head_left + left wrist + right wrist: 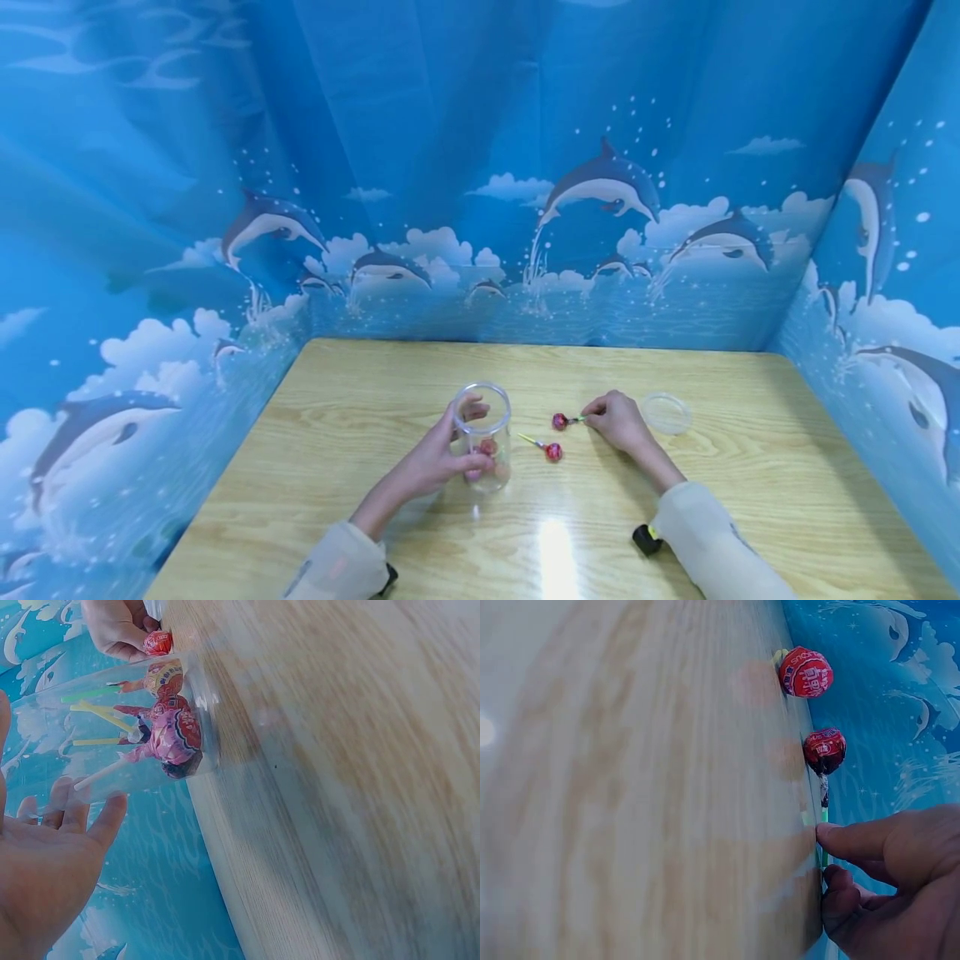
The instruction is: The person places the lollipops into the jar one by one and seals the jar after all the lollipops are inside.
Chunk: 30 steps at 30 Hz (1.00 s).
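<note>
My left hand [433,460] grips a clear open-topped jar [474,435], its thumb in front and fingers behind the wall. Inside stand several wrapped lollipops [174,736], heads at the bottom and sticks up, as the left wrist view shows. To the right, my right hand [621,423] pinches the green stick of a dark red lollipop [825,751] between thumb and fingers, low at the tabletop. Between jar and right hand lies another red lollipop [553,452] with a yellow stick, its head toward me on the right.
A round clear lid [667,414] lies on the wooden table [360,375] just beyond my right hand. Blue curtains [450,125] printed with dolphins rise behind the table and at both sides. Black wrist cameras sit under both sleeves.
</note>
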Each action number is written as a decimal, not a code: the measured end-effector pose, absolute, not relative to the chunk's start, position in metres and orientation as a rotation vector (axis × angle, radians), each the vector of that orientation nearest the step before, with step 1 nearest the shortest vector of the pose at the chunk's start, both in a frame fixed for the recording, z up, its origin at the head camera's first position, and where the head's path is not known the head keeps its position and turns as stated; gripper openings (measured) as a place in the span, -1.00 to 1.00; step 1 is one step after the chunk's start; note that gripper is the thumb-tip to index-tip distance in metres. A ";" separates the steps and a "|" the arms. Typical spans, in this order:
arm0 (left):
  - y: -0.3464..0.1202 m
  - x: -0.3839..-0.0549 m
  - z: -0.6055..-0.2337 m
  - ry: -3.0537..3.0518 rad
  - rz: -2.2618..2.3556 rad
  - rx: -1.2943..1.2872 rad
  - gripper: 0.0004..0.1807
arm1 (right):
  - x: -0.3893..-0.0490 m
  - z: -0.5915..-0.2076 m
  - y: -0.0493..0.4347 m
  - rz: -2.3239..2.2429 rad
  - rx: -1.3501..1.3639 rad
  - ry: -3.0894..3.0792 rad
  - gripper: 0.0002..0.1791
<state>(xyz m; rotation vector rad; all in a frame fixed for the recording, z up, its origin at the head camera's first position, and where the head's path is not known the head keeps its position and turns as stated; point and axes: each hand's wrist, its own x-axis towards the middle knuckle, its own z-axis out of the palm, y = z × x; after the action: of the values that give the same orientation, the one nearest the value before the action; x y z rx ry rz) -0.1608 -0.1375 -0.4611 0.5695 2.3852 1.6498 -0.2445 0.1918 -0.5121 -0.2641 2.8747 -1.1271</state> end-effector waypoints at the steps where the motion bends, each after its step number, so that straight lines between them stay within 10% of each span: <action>1: -0.137 -0.161 -0.461 2.386 1.650 0.570 -0.06 | -0.244 -0.512 0.193 -1.122 -0.265 2.877 -0.93; 20: -0.137 -0.162 -0.463 2.376 1.661 0.575 -0.08 | -0.215 -0.491 0.230 -2.003 0.127 2.119 -0.58; 30: -0.136 -0.160 -0.461 2.366 1.669 0.565 -0.08 | -0.193 -0.457 0.240 -2.265 0.132 1.871 -0.82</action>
<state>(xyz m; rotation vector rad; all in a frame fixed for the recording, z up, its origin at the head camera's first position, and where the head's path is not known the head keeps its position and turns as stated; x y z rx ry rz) -0.1604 -0.1362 -0.4607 0.5648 2.3664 1.6695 -0.1930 0.2397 -0.4571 0.1316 1.8706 -2.2645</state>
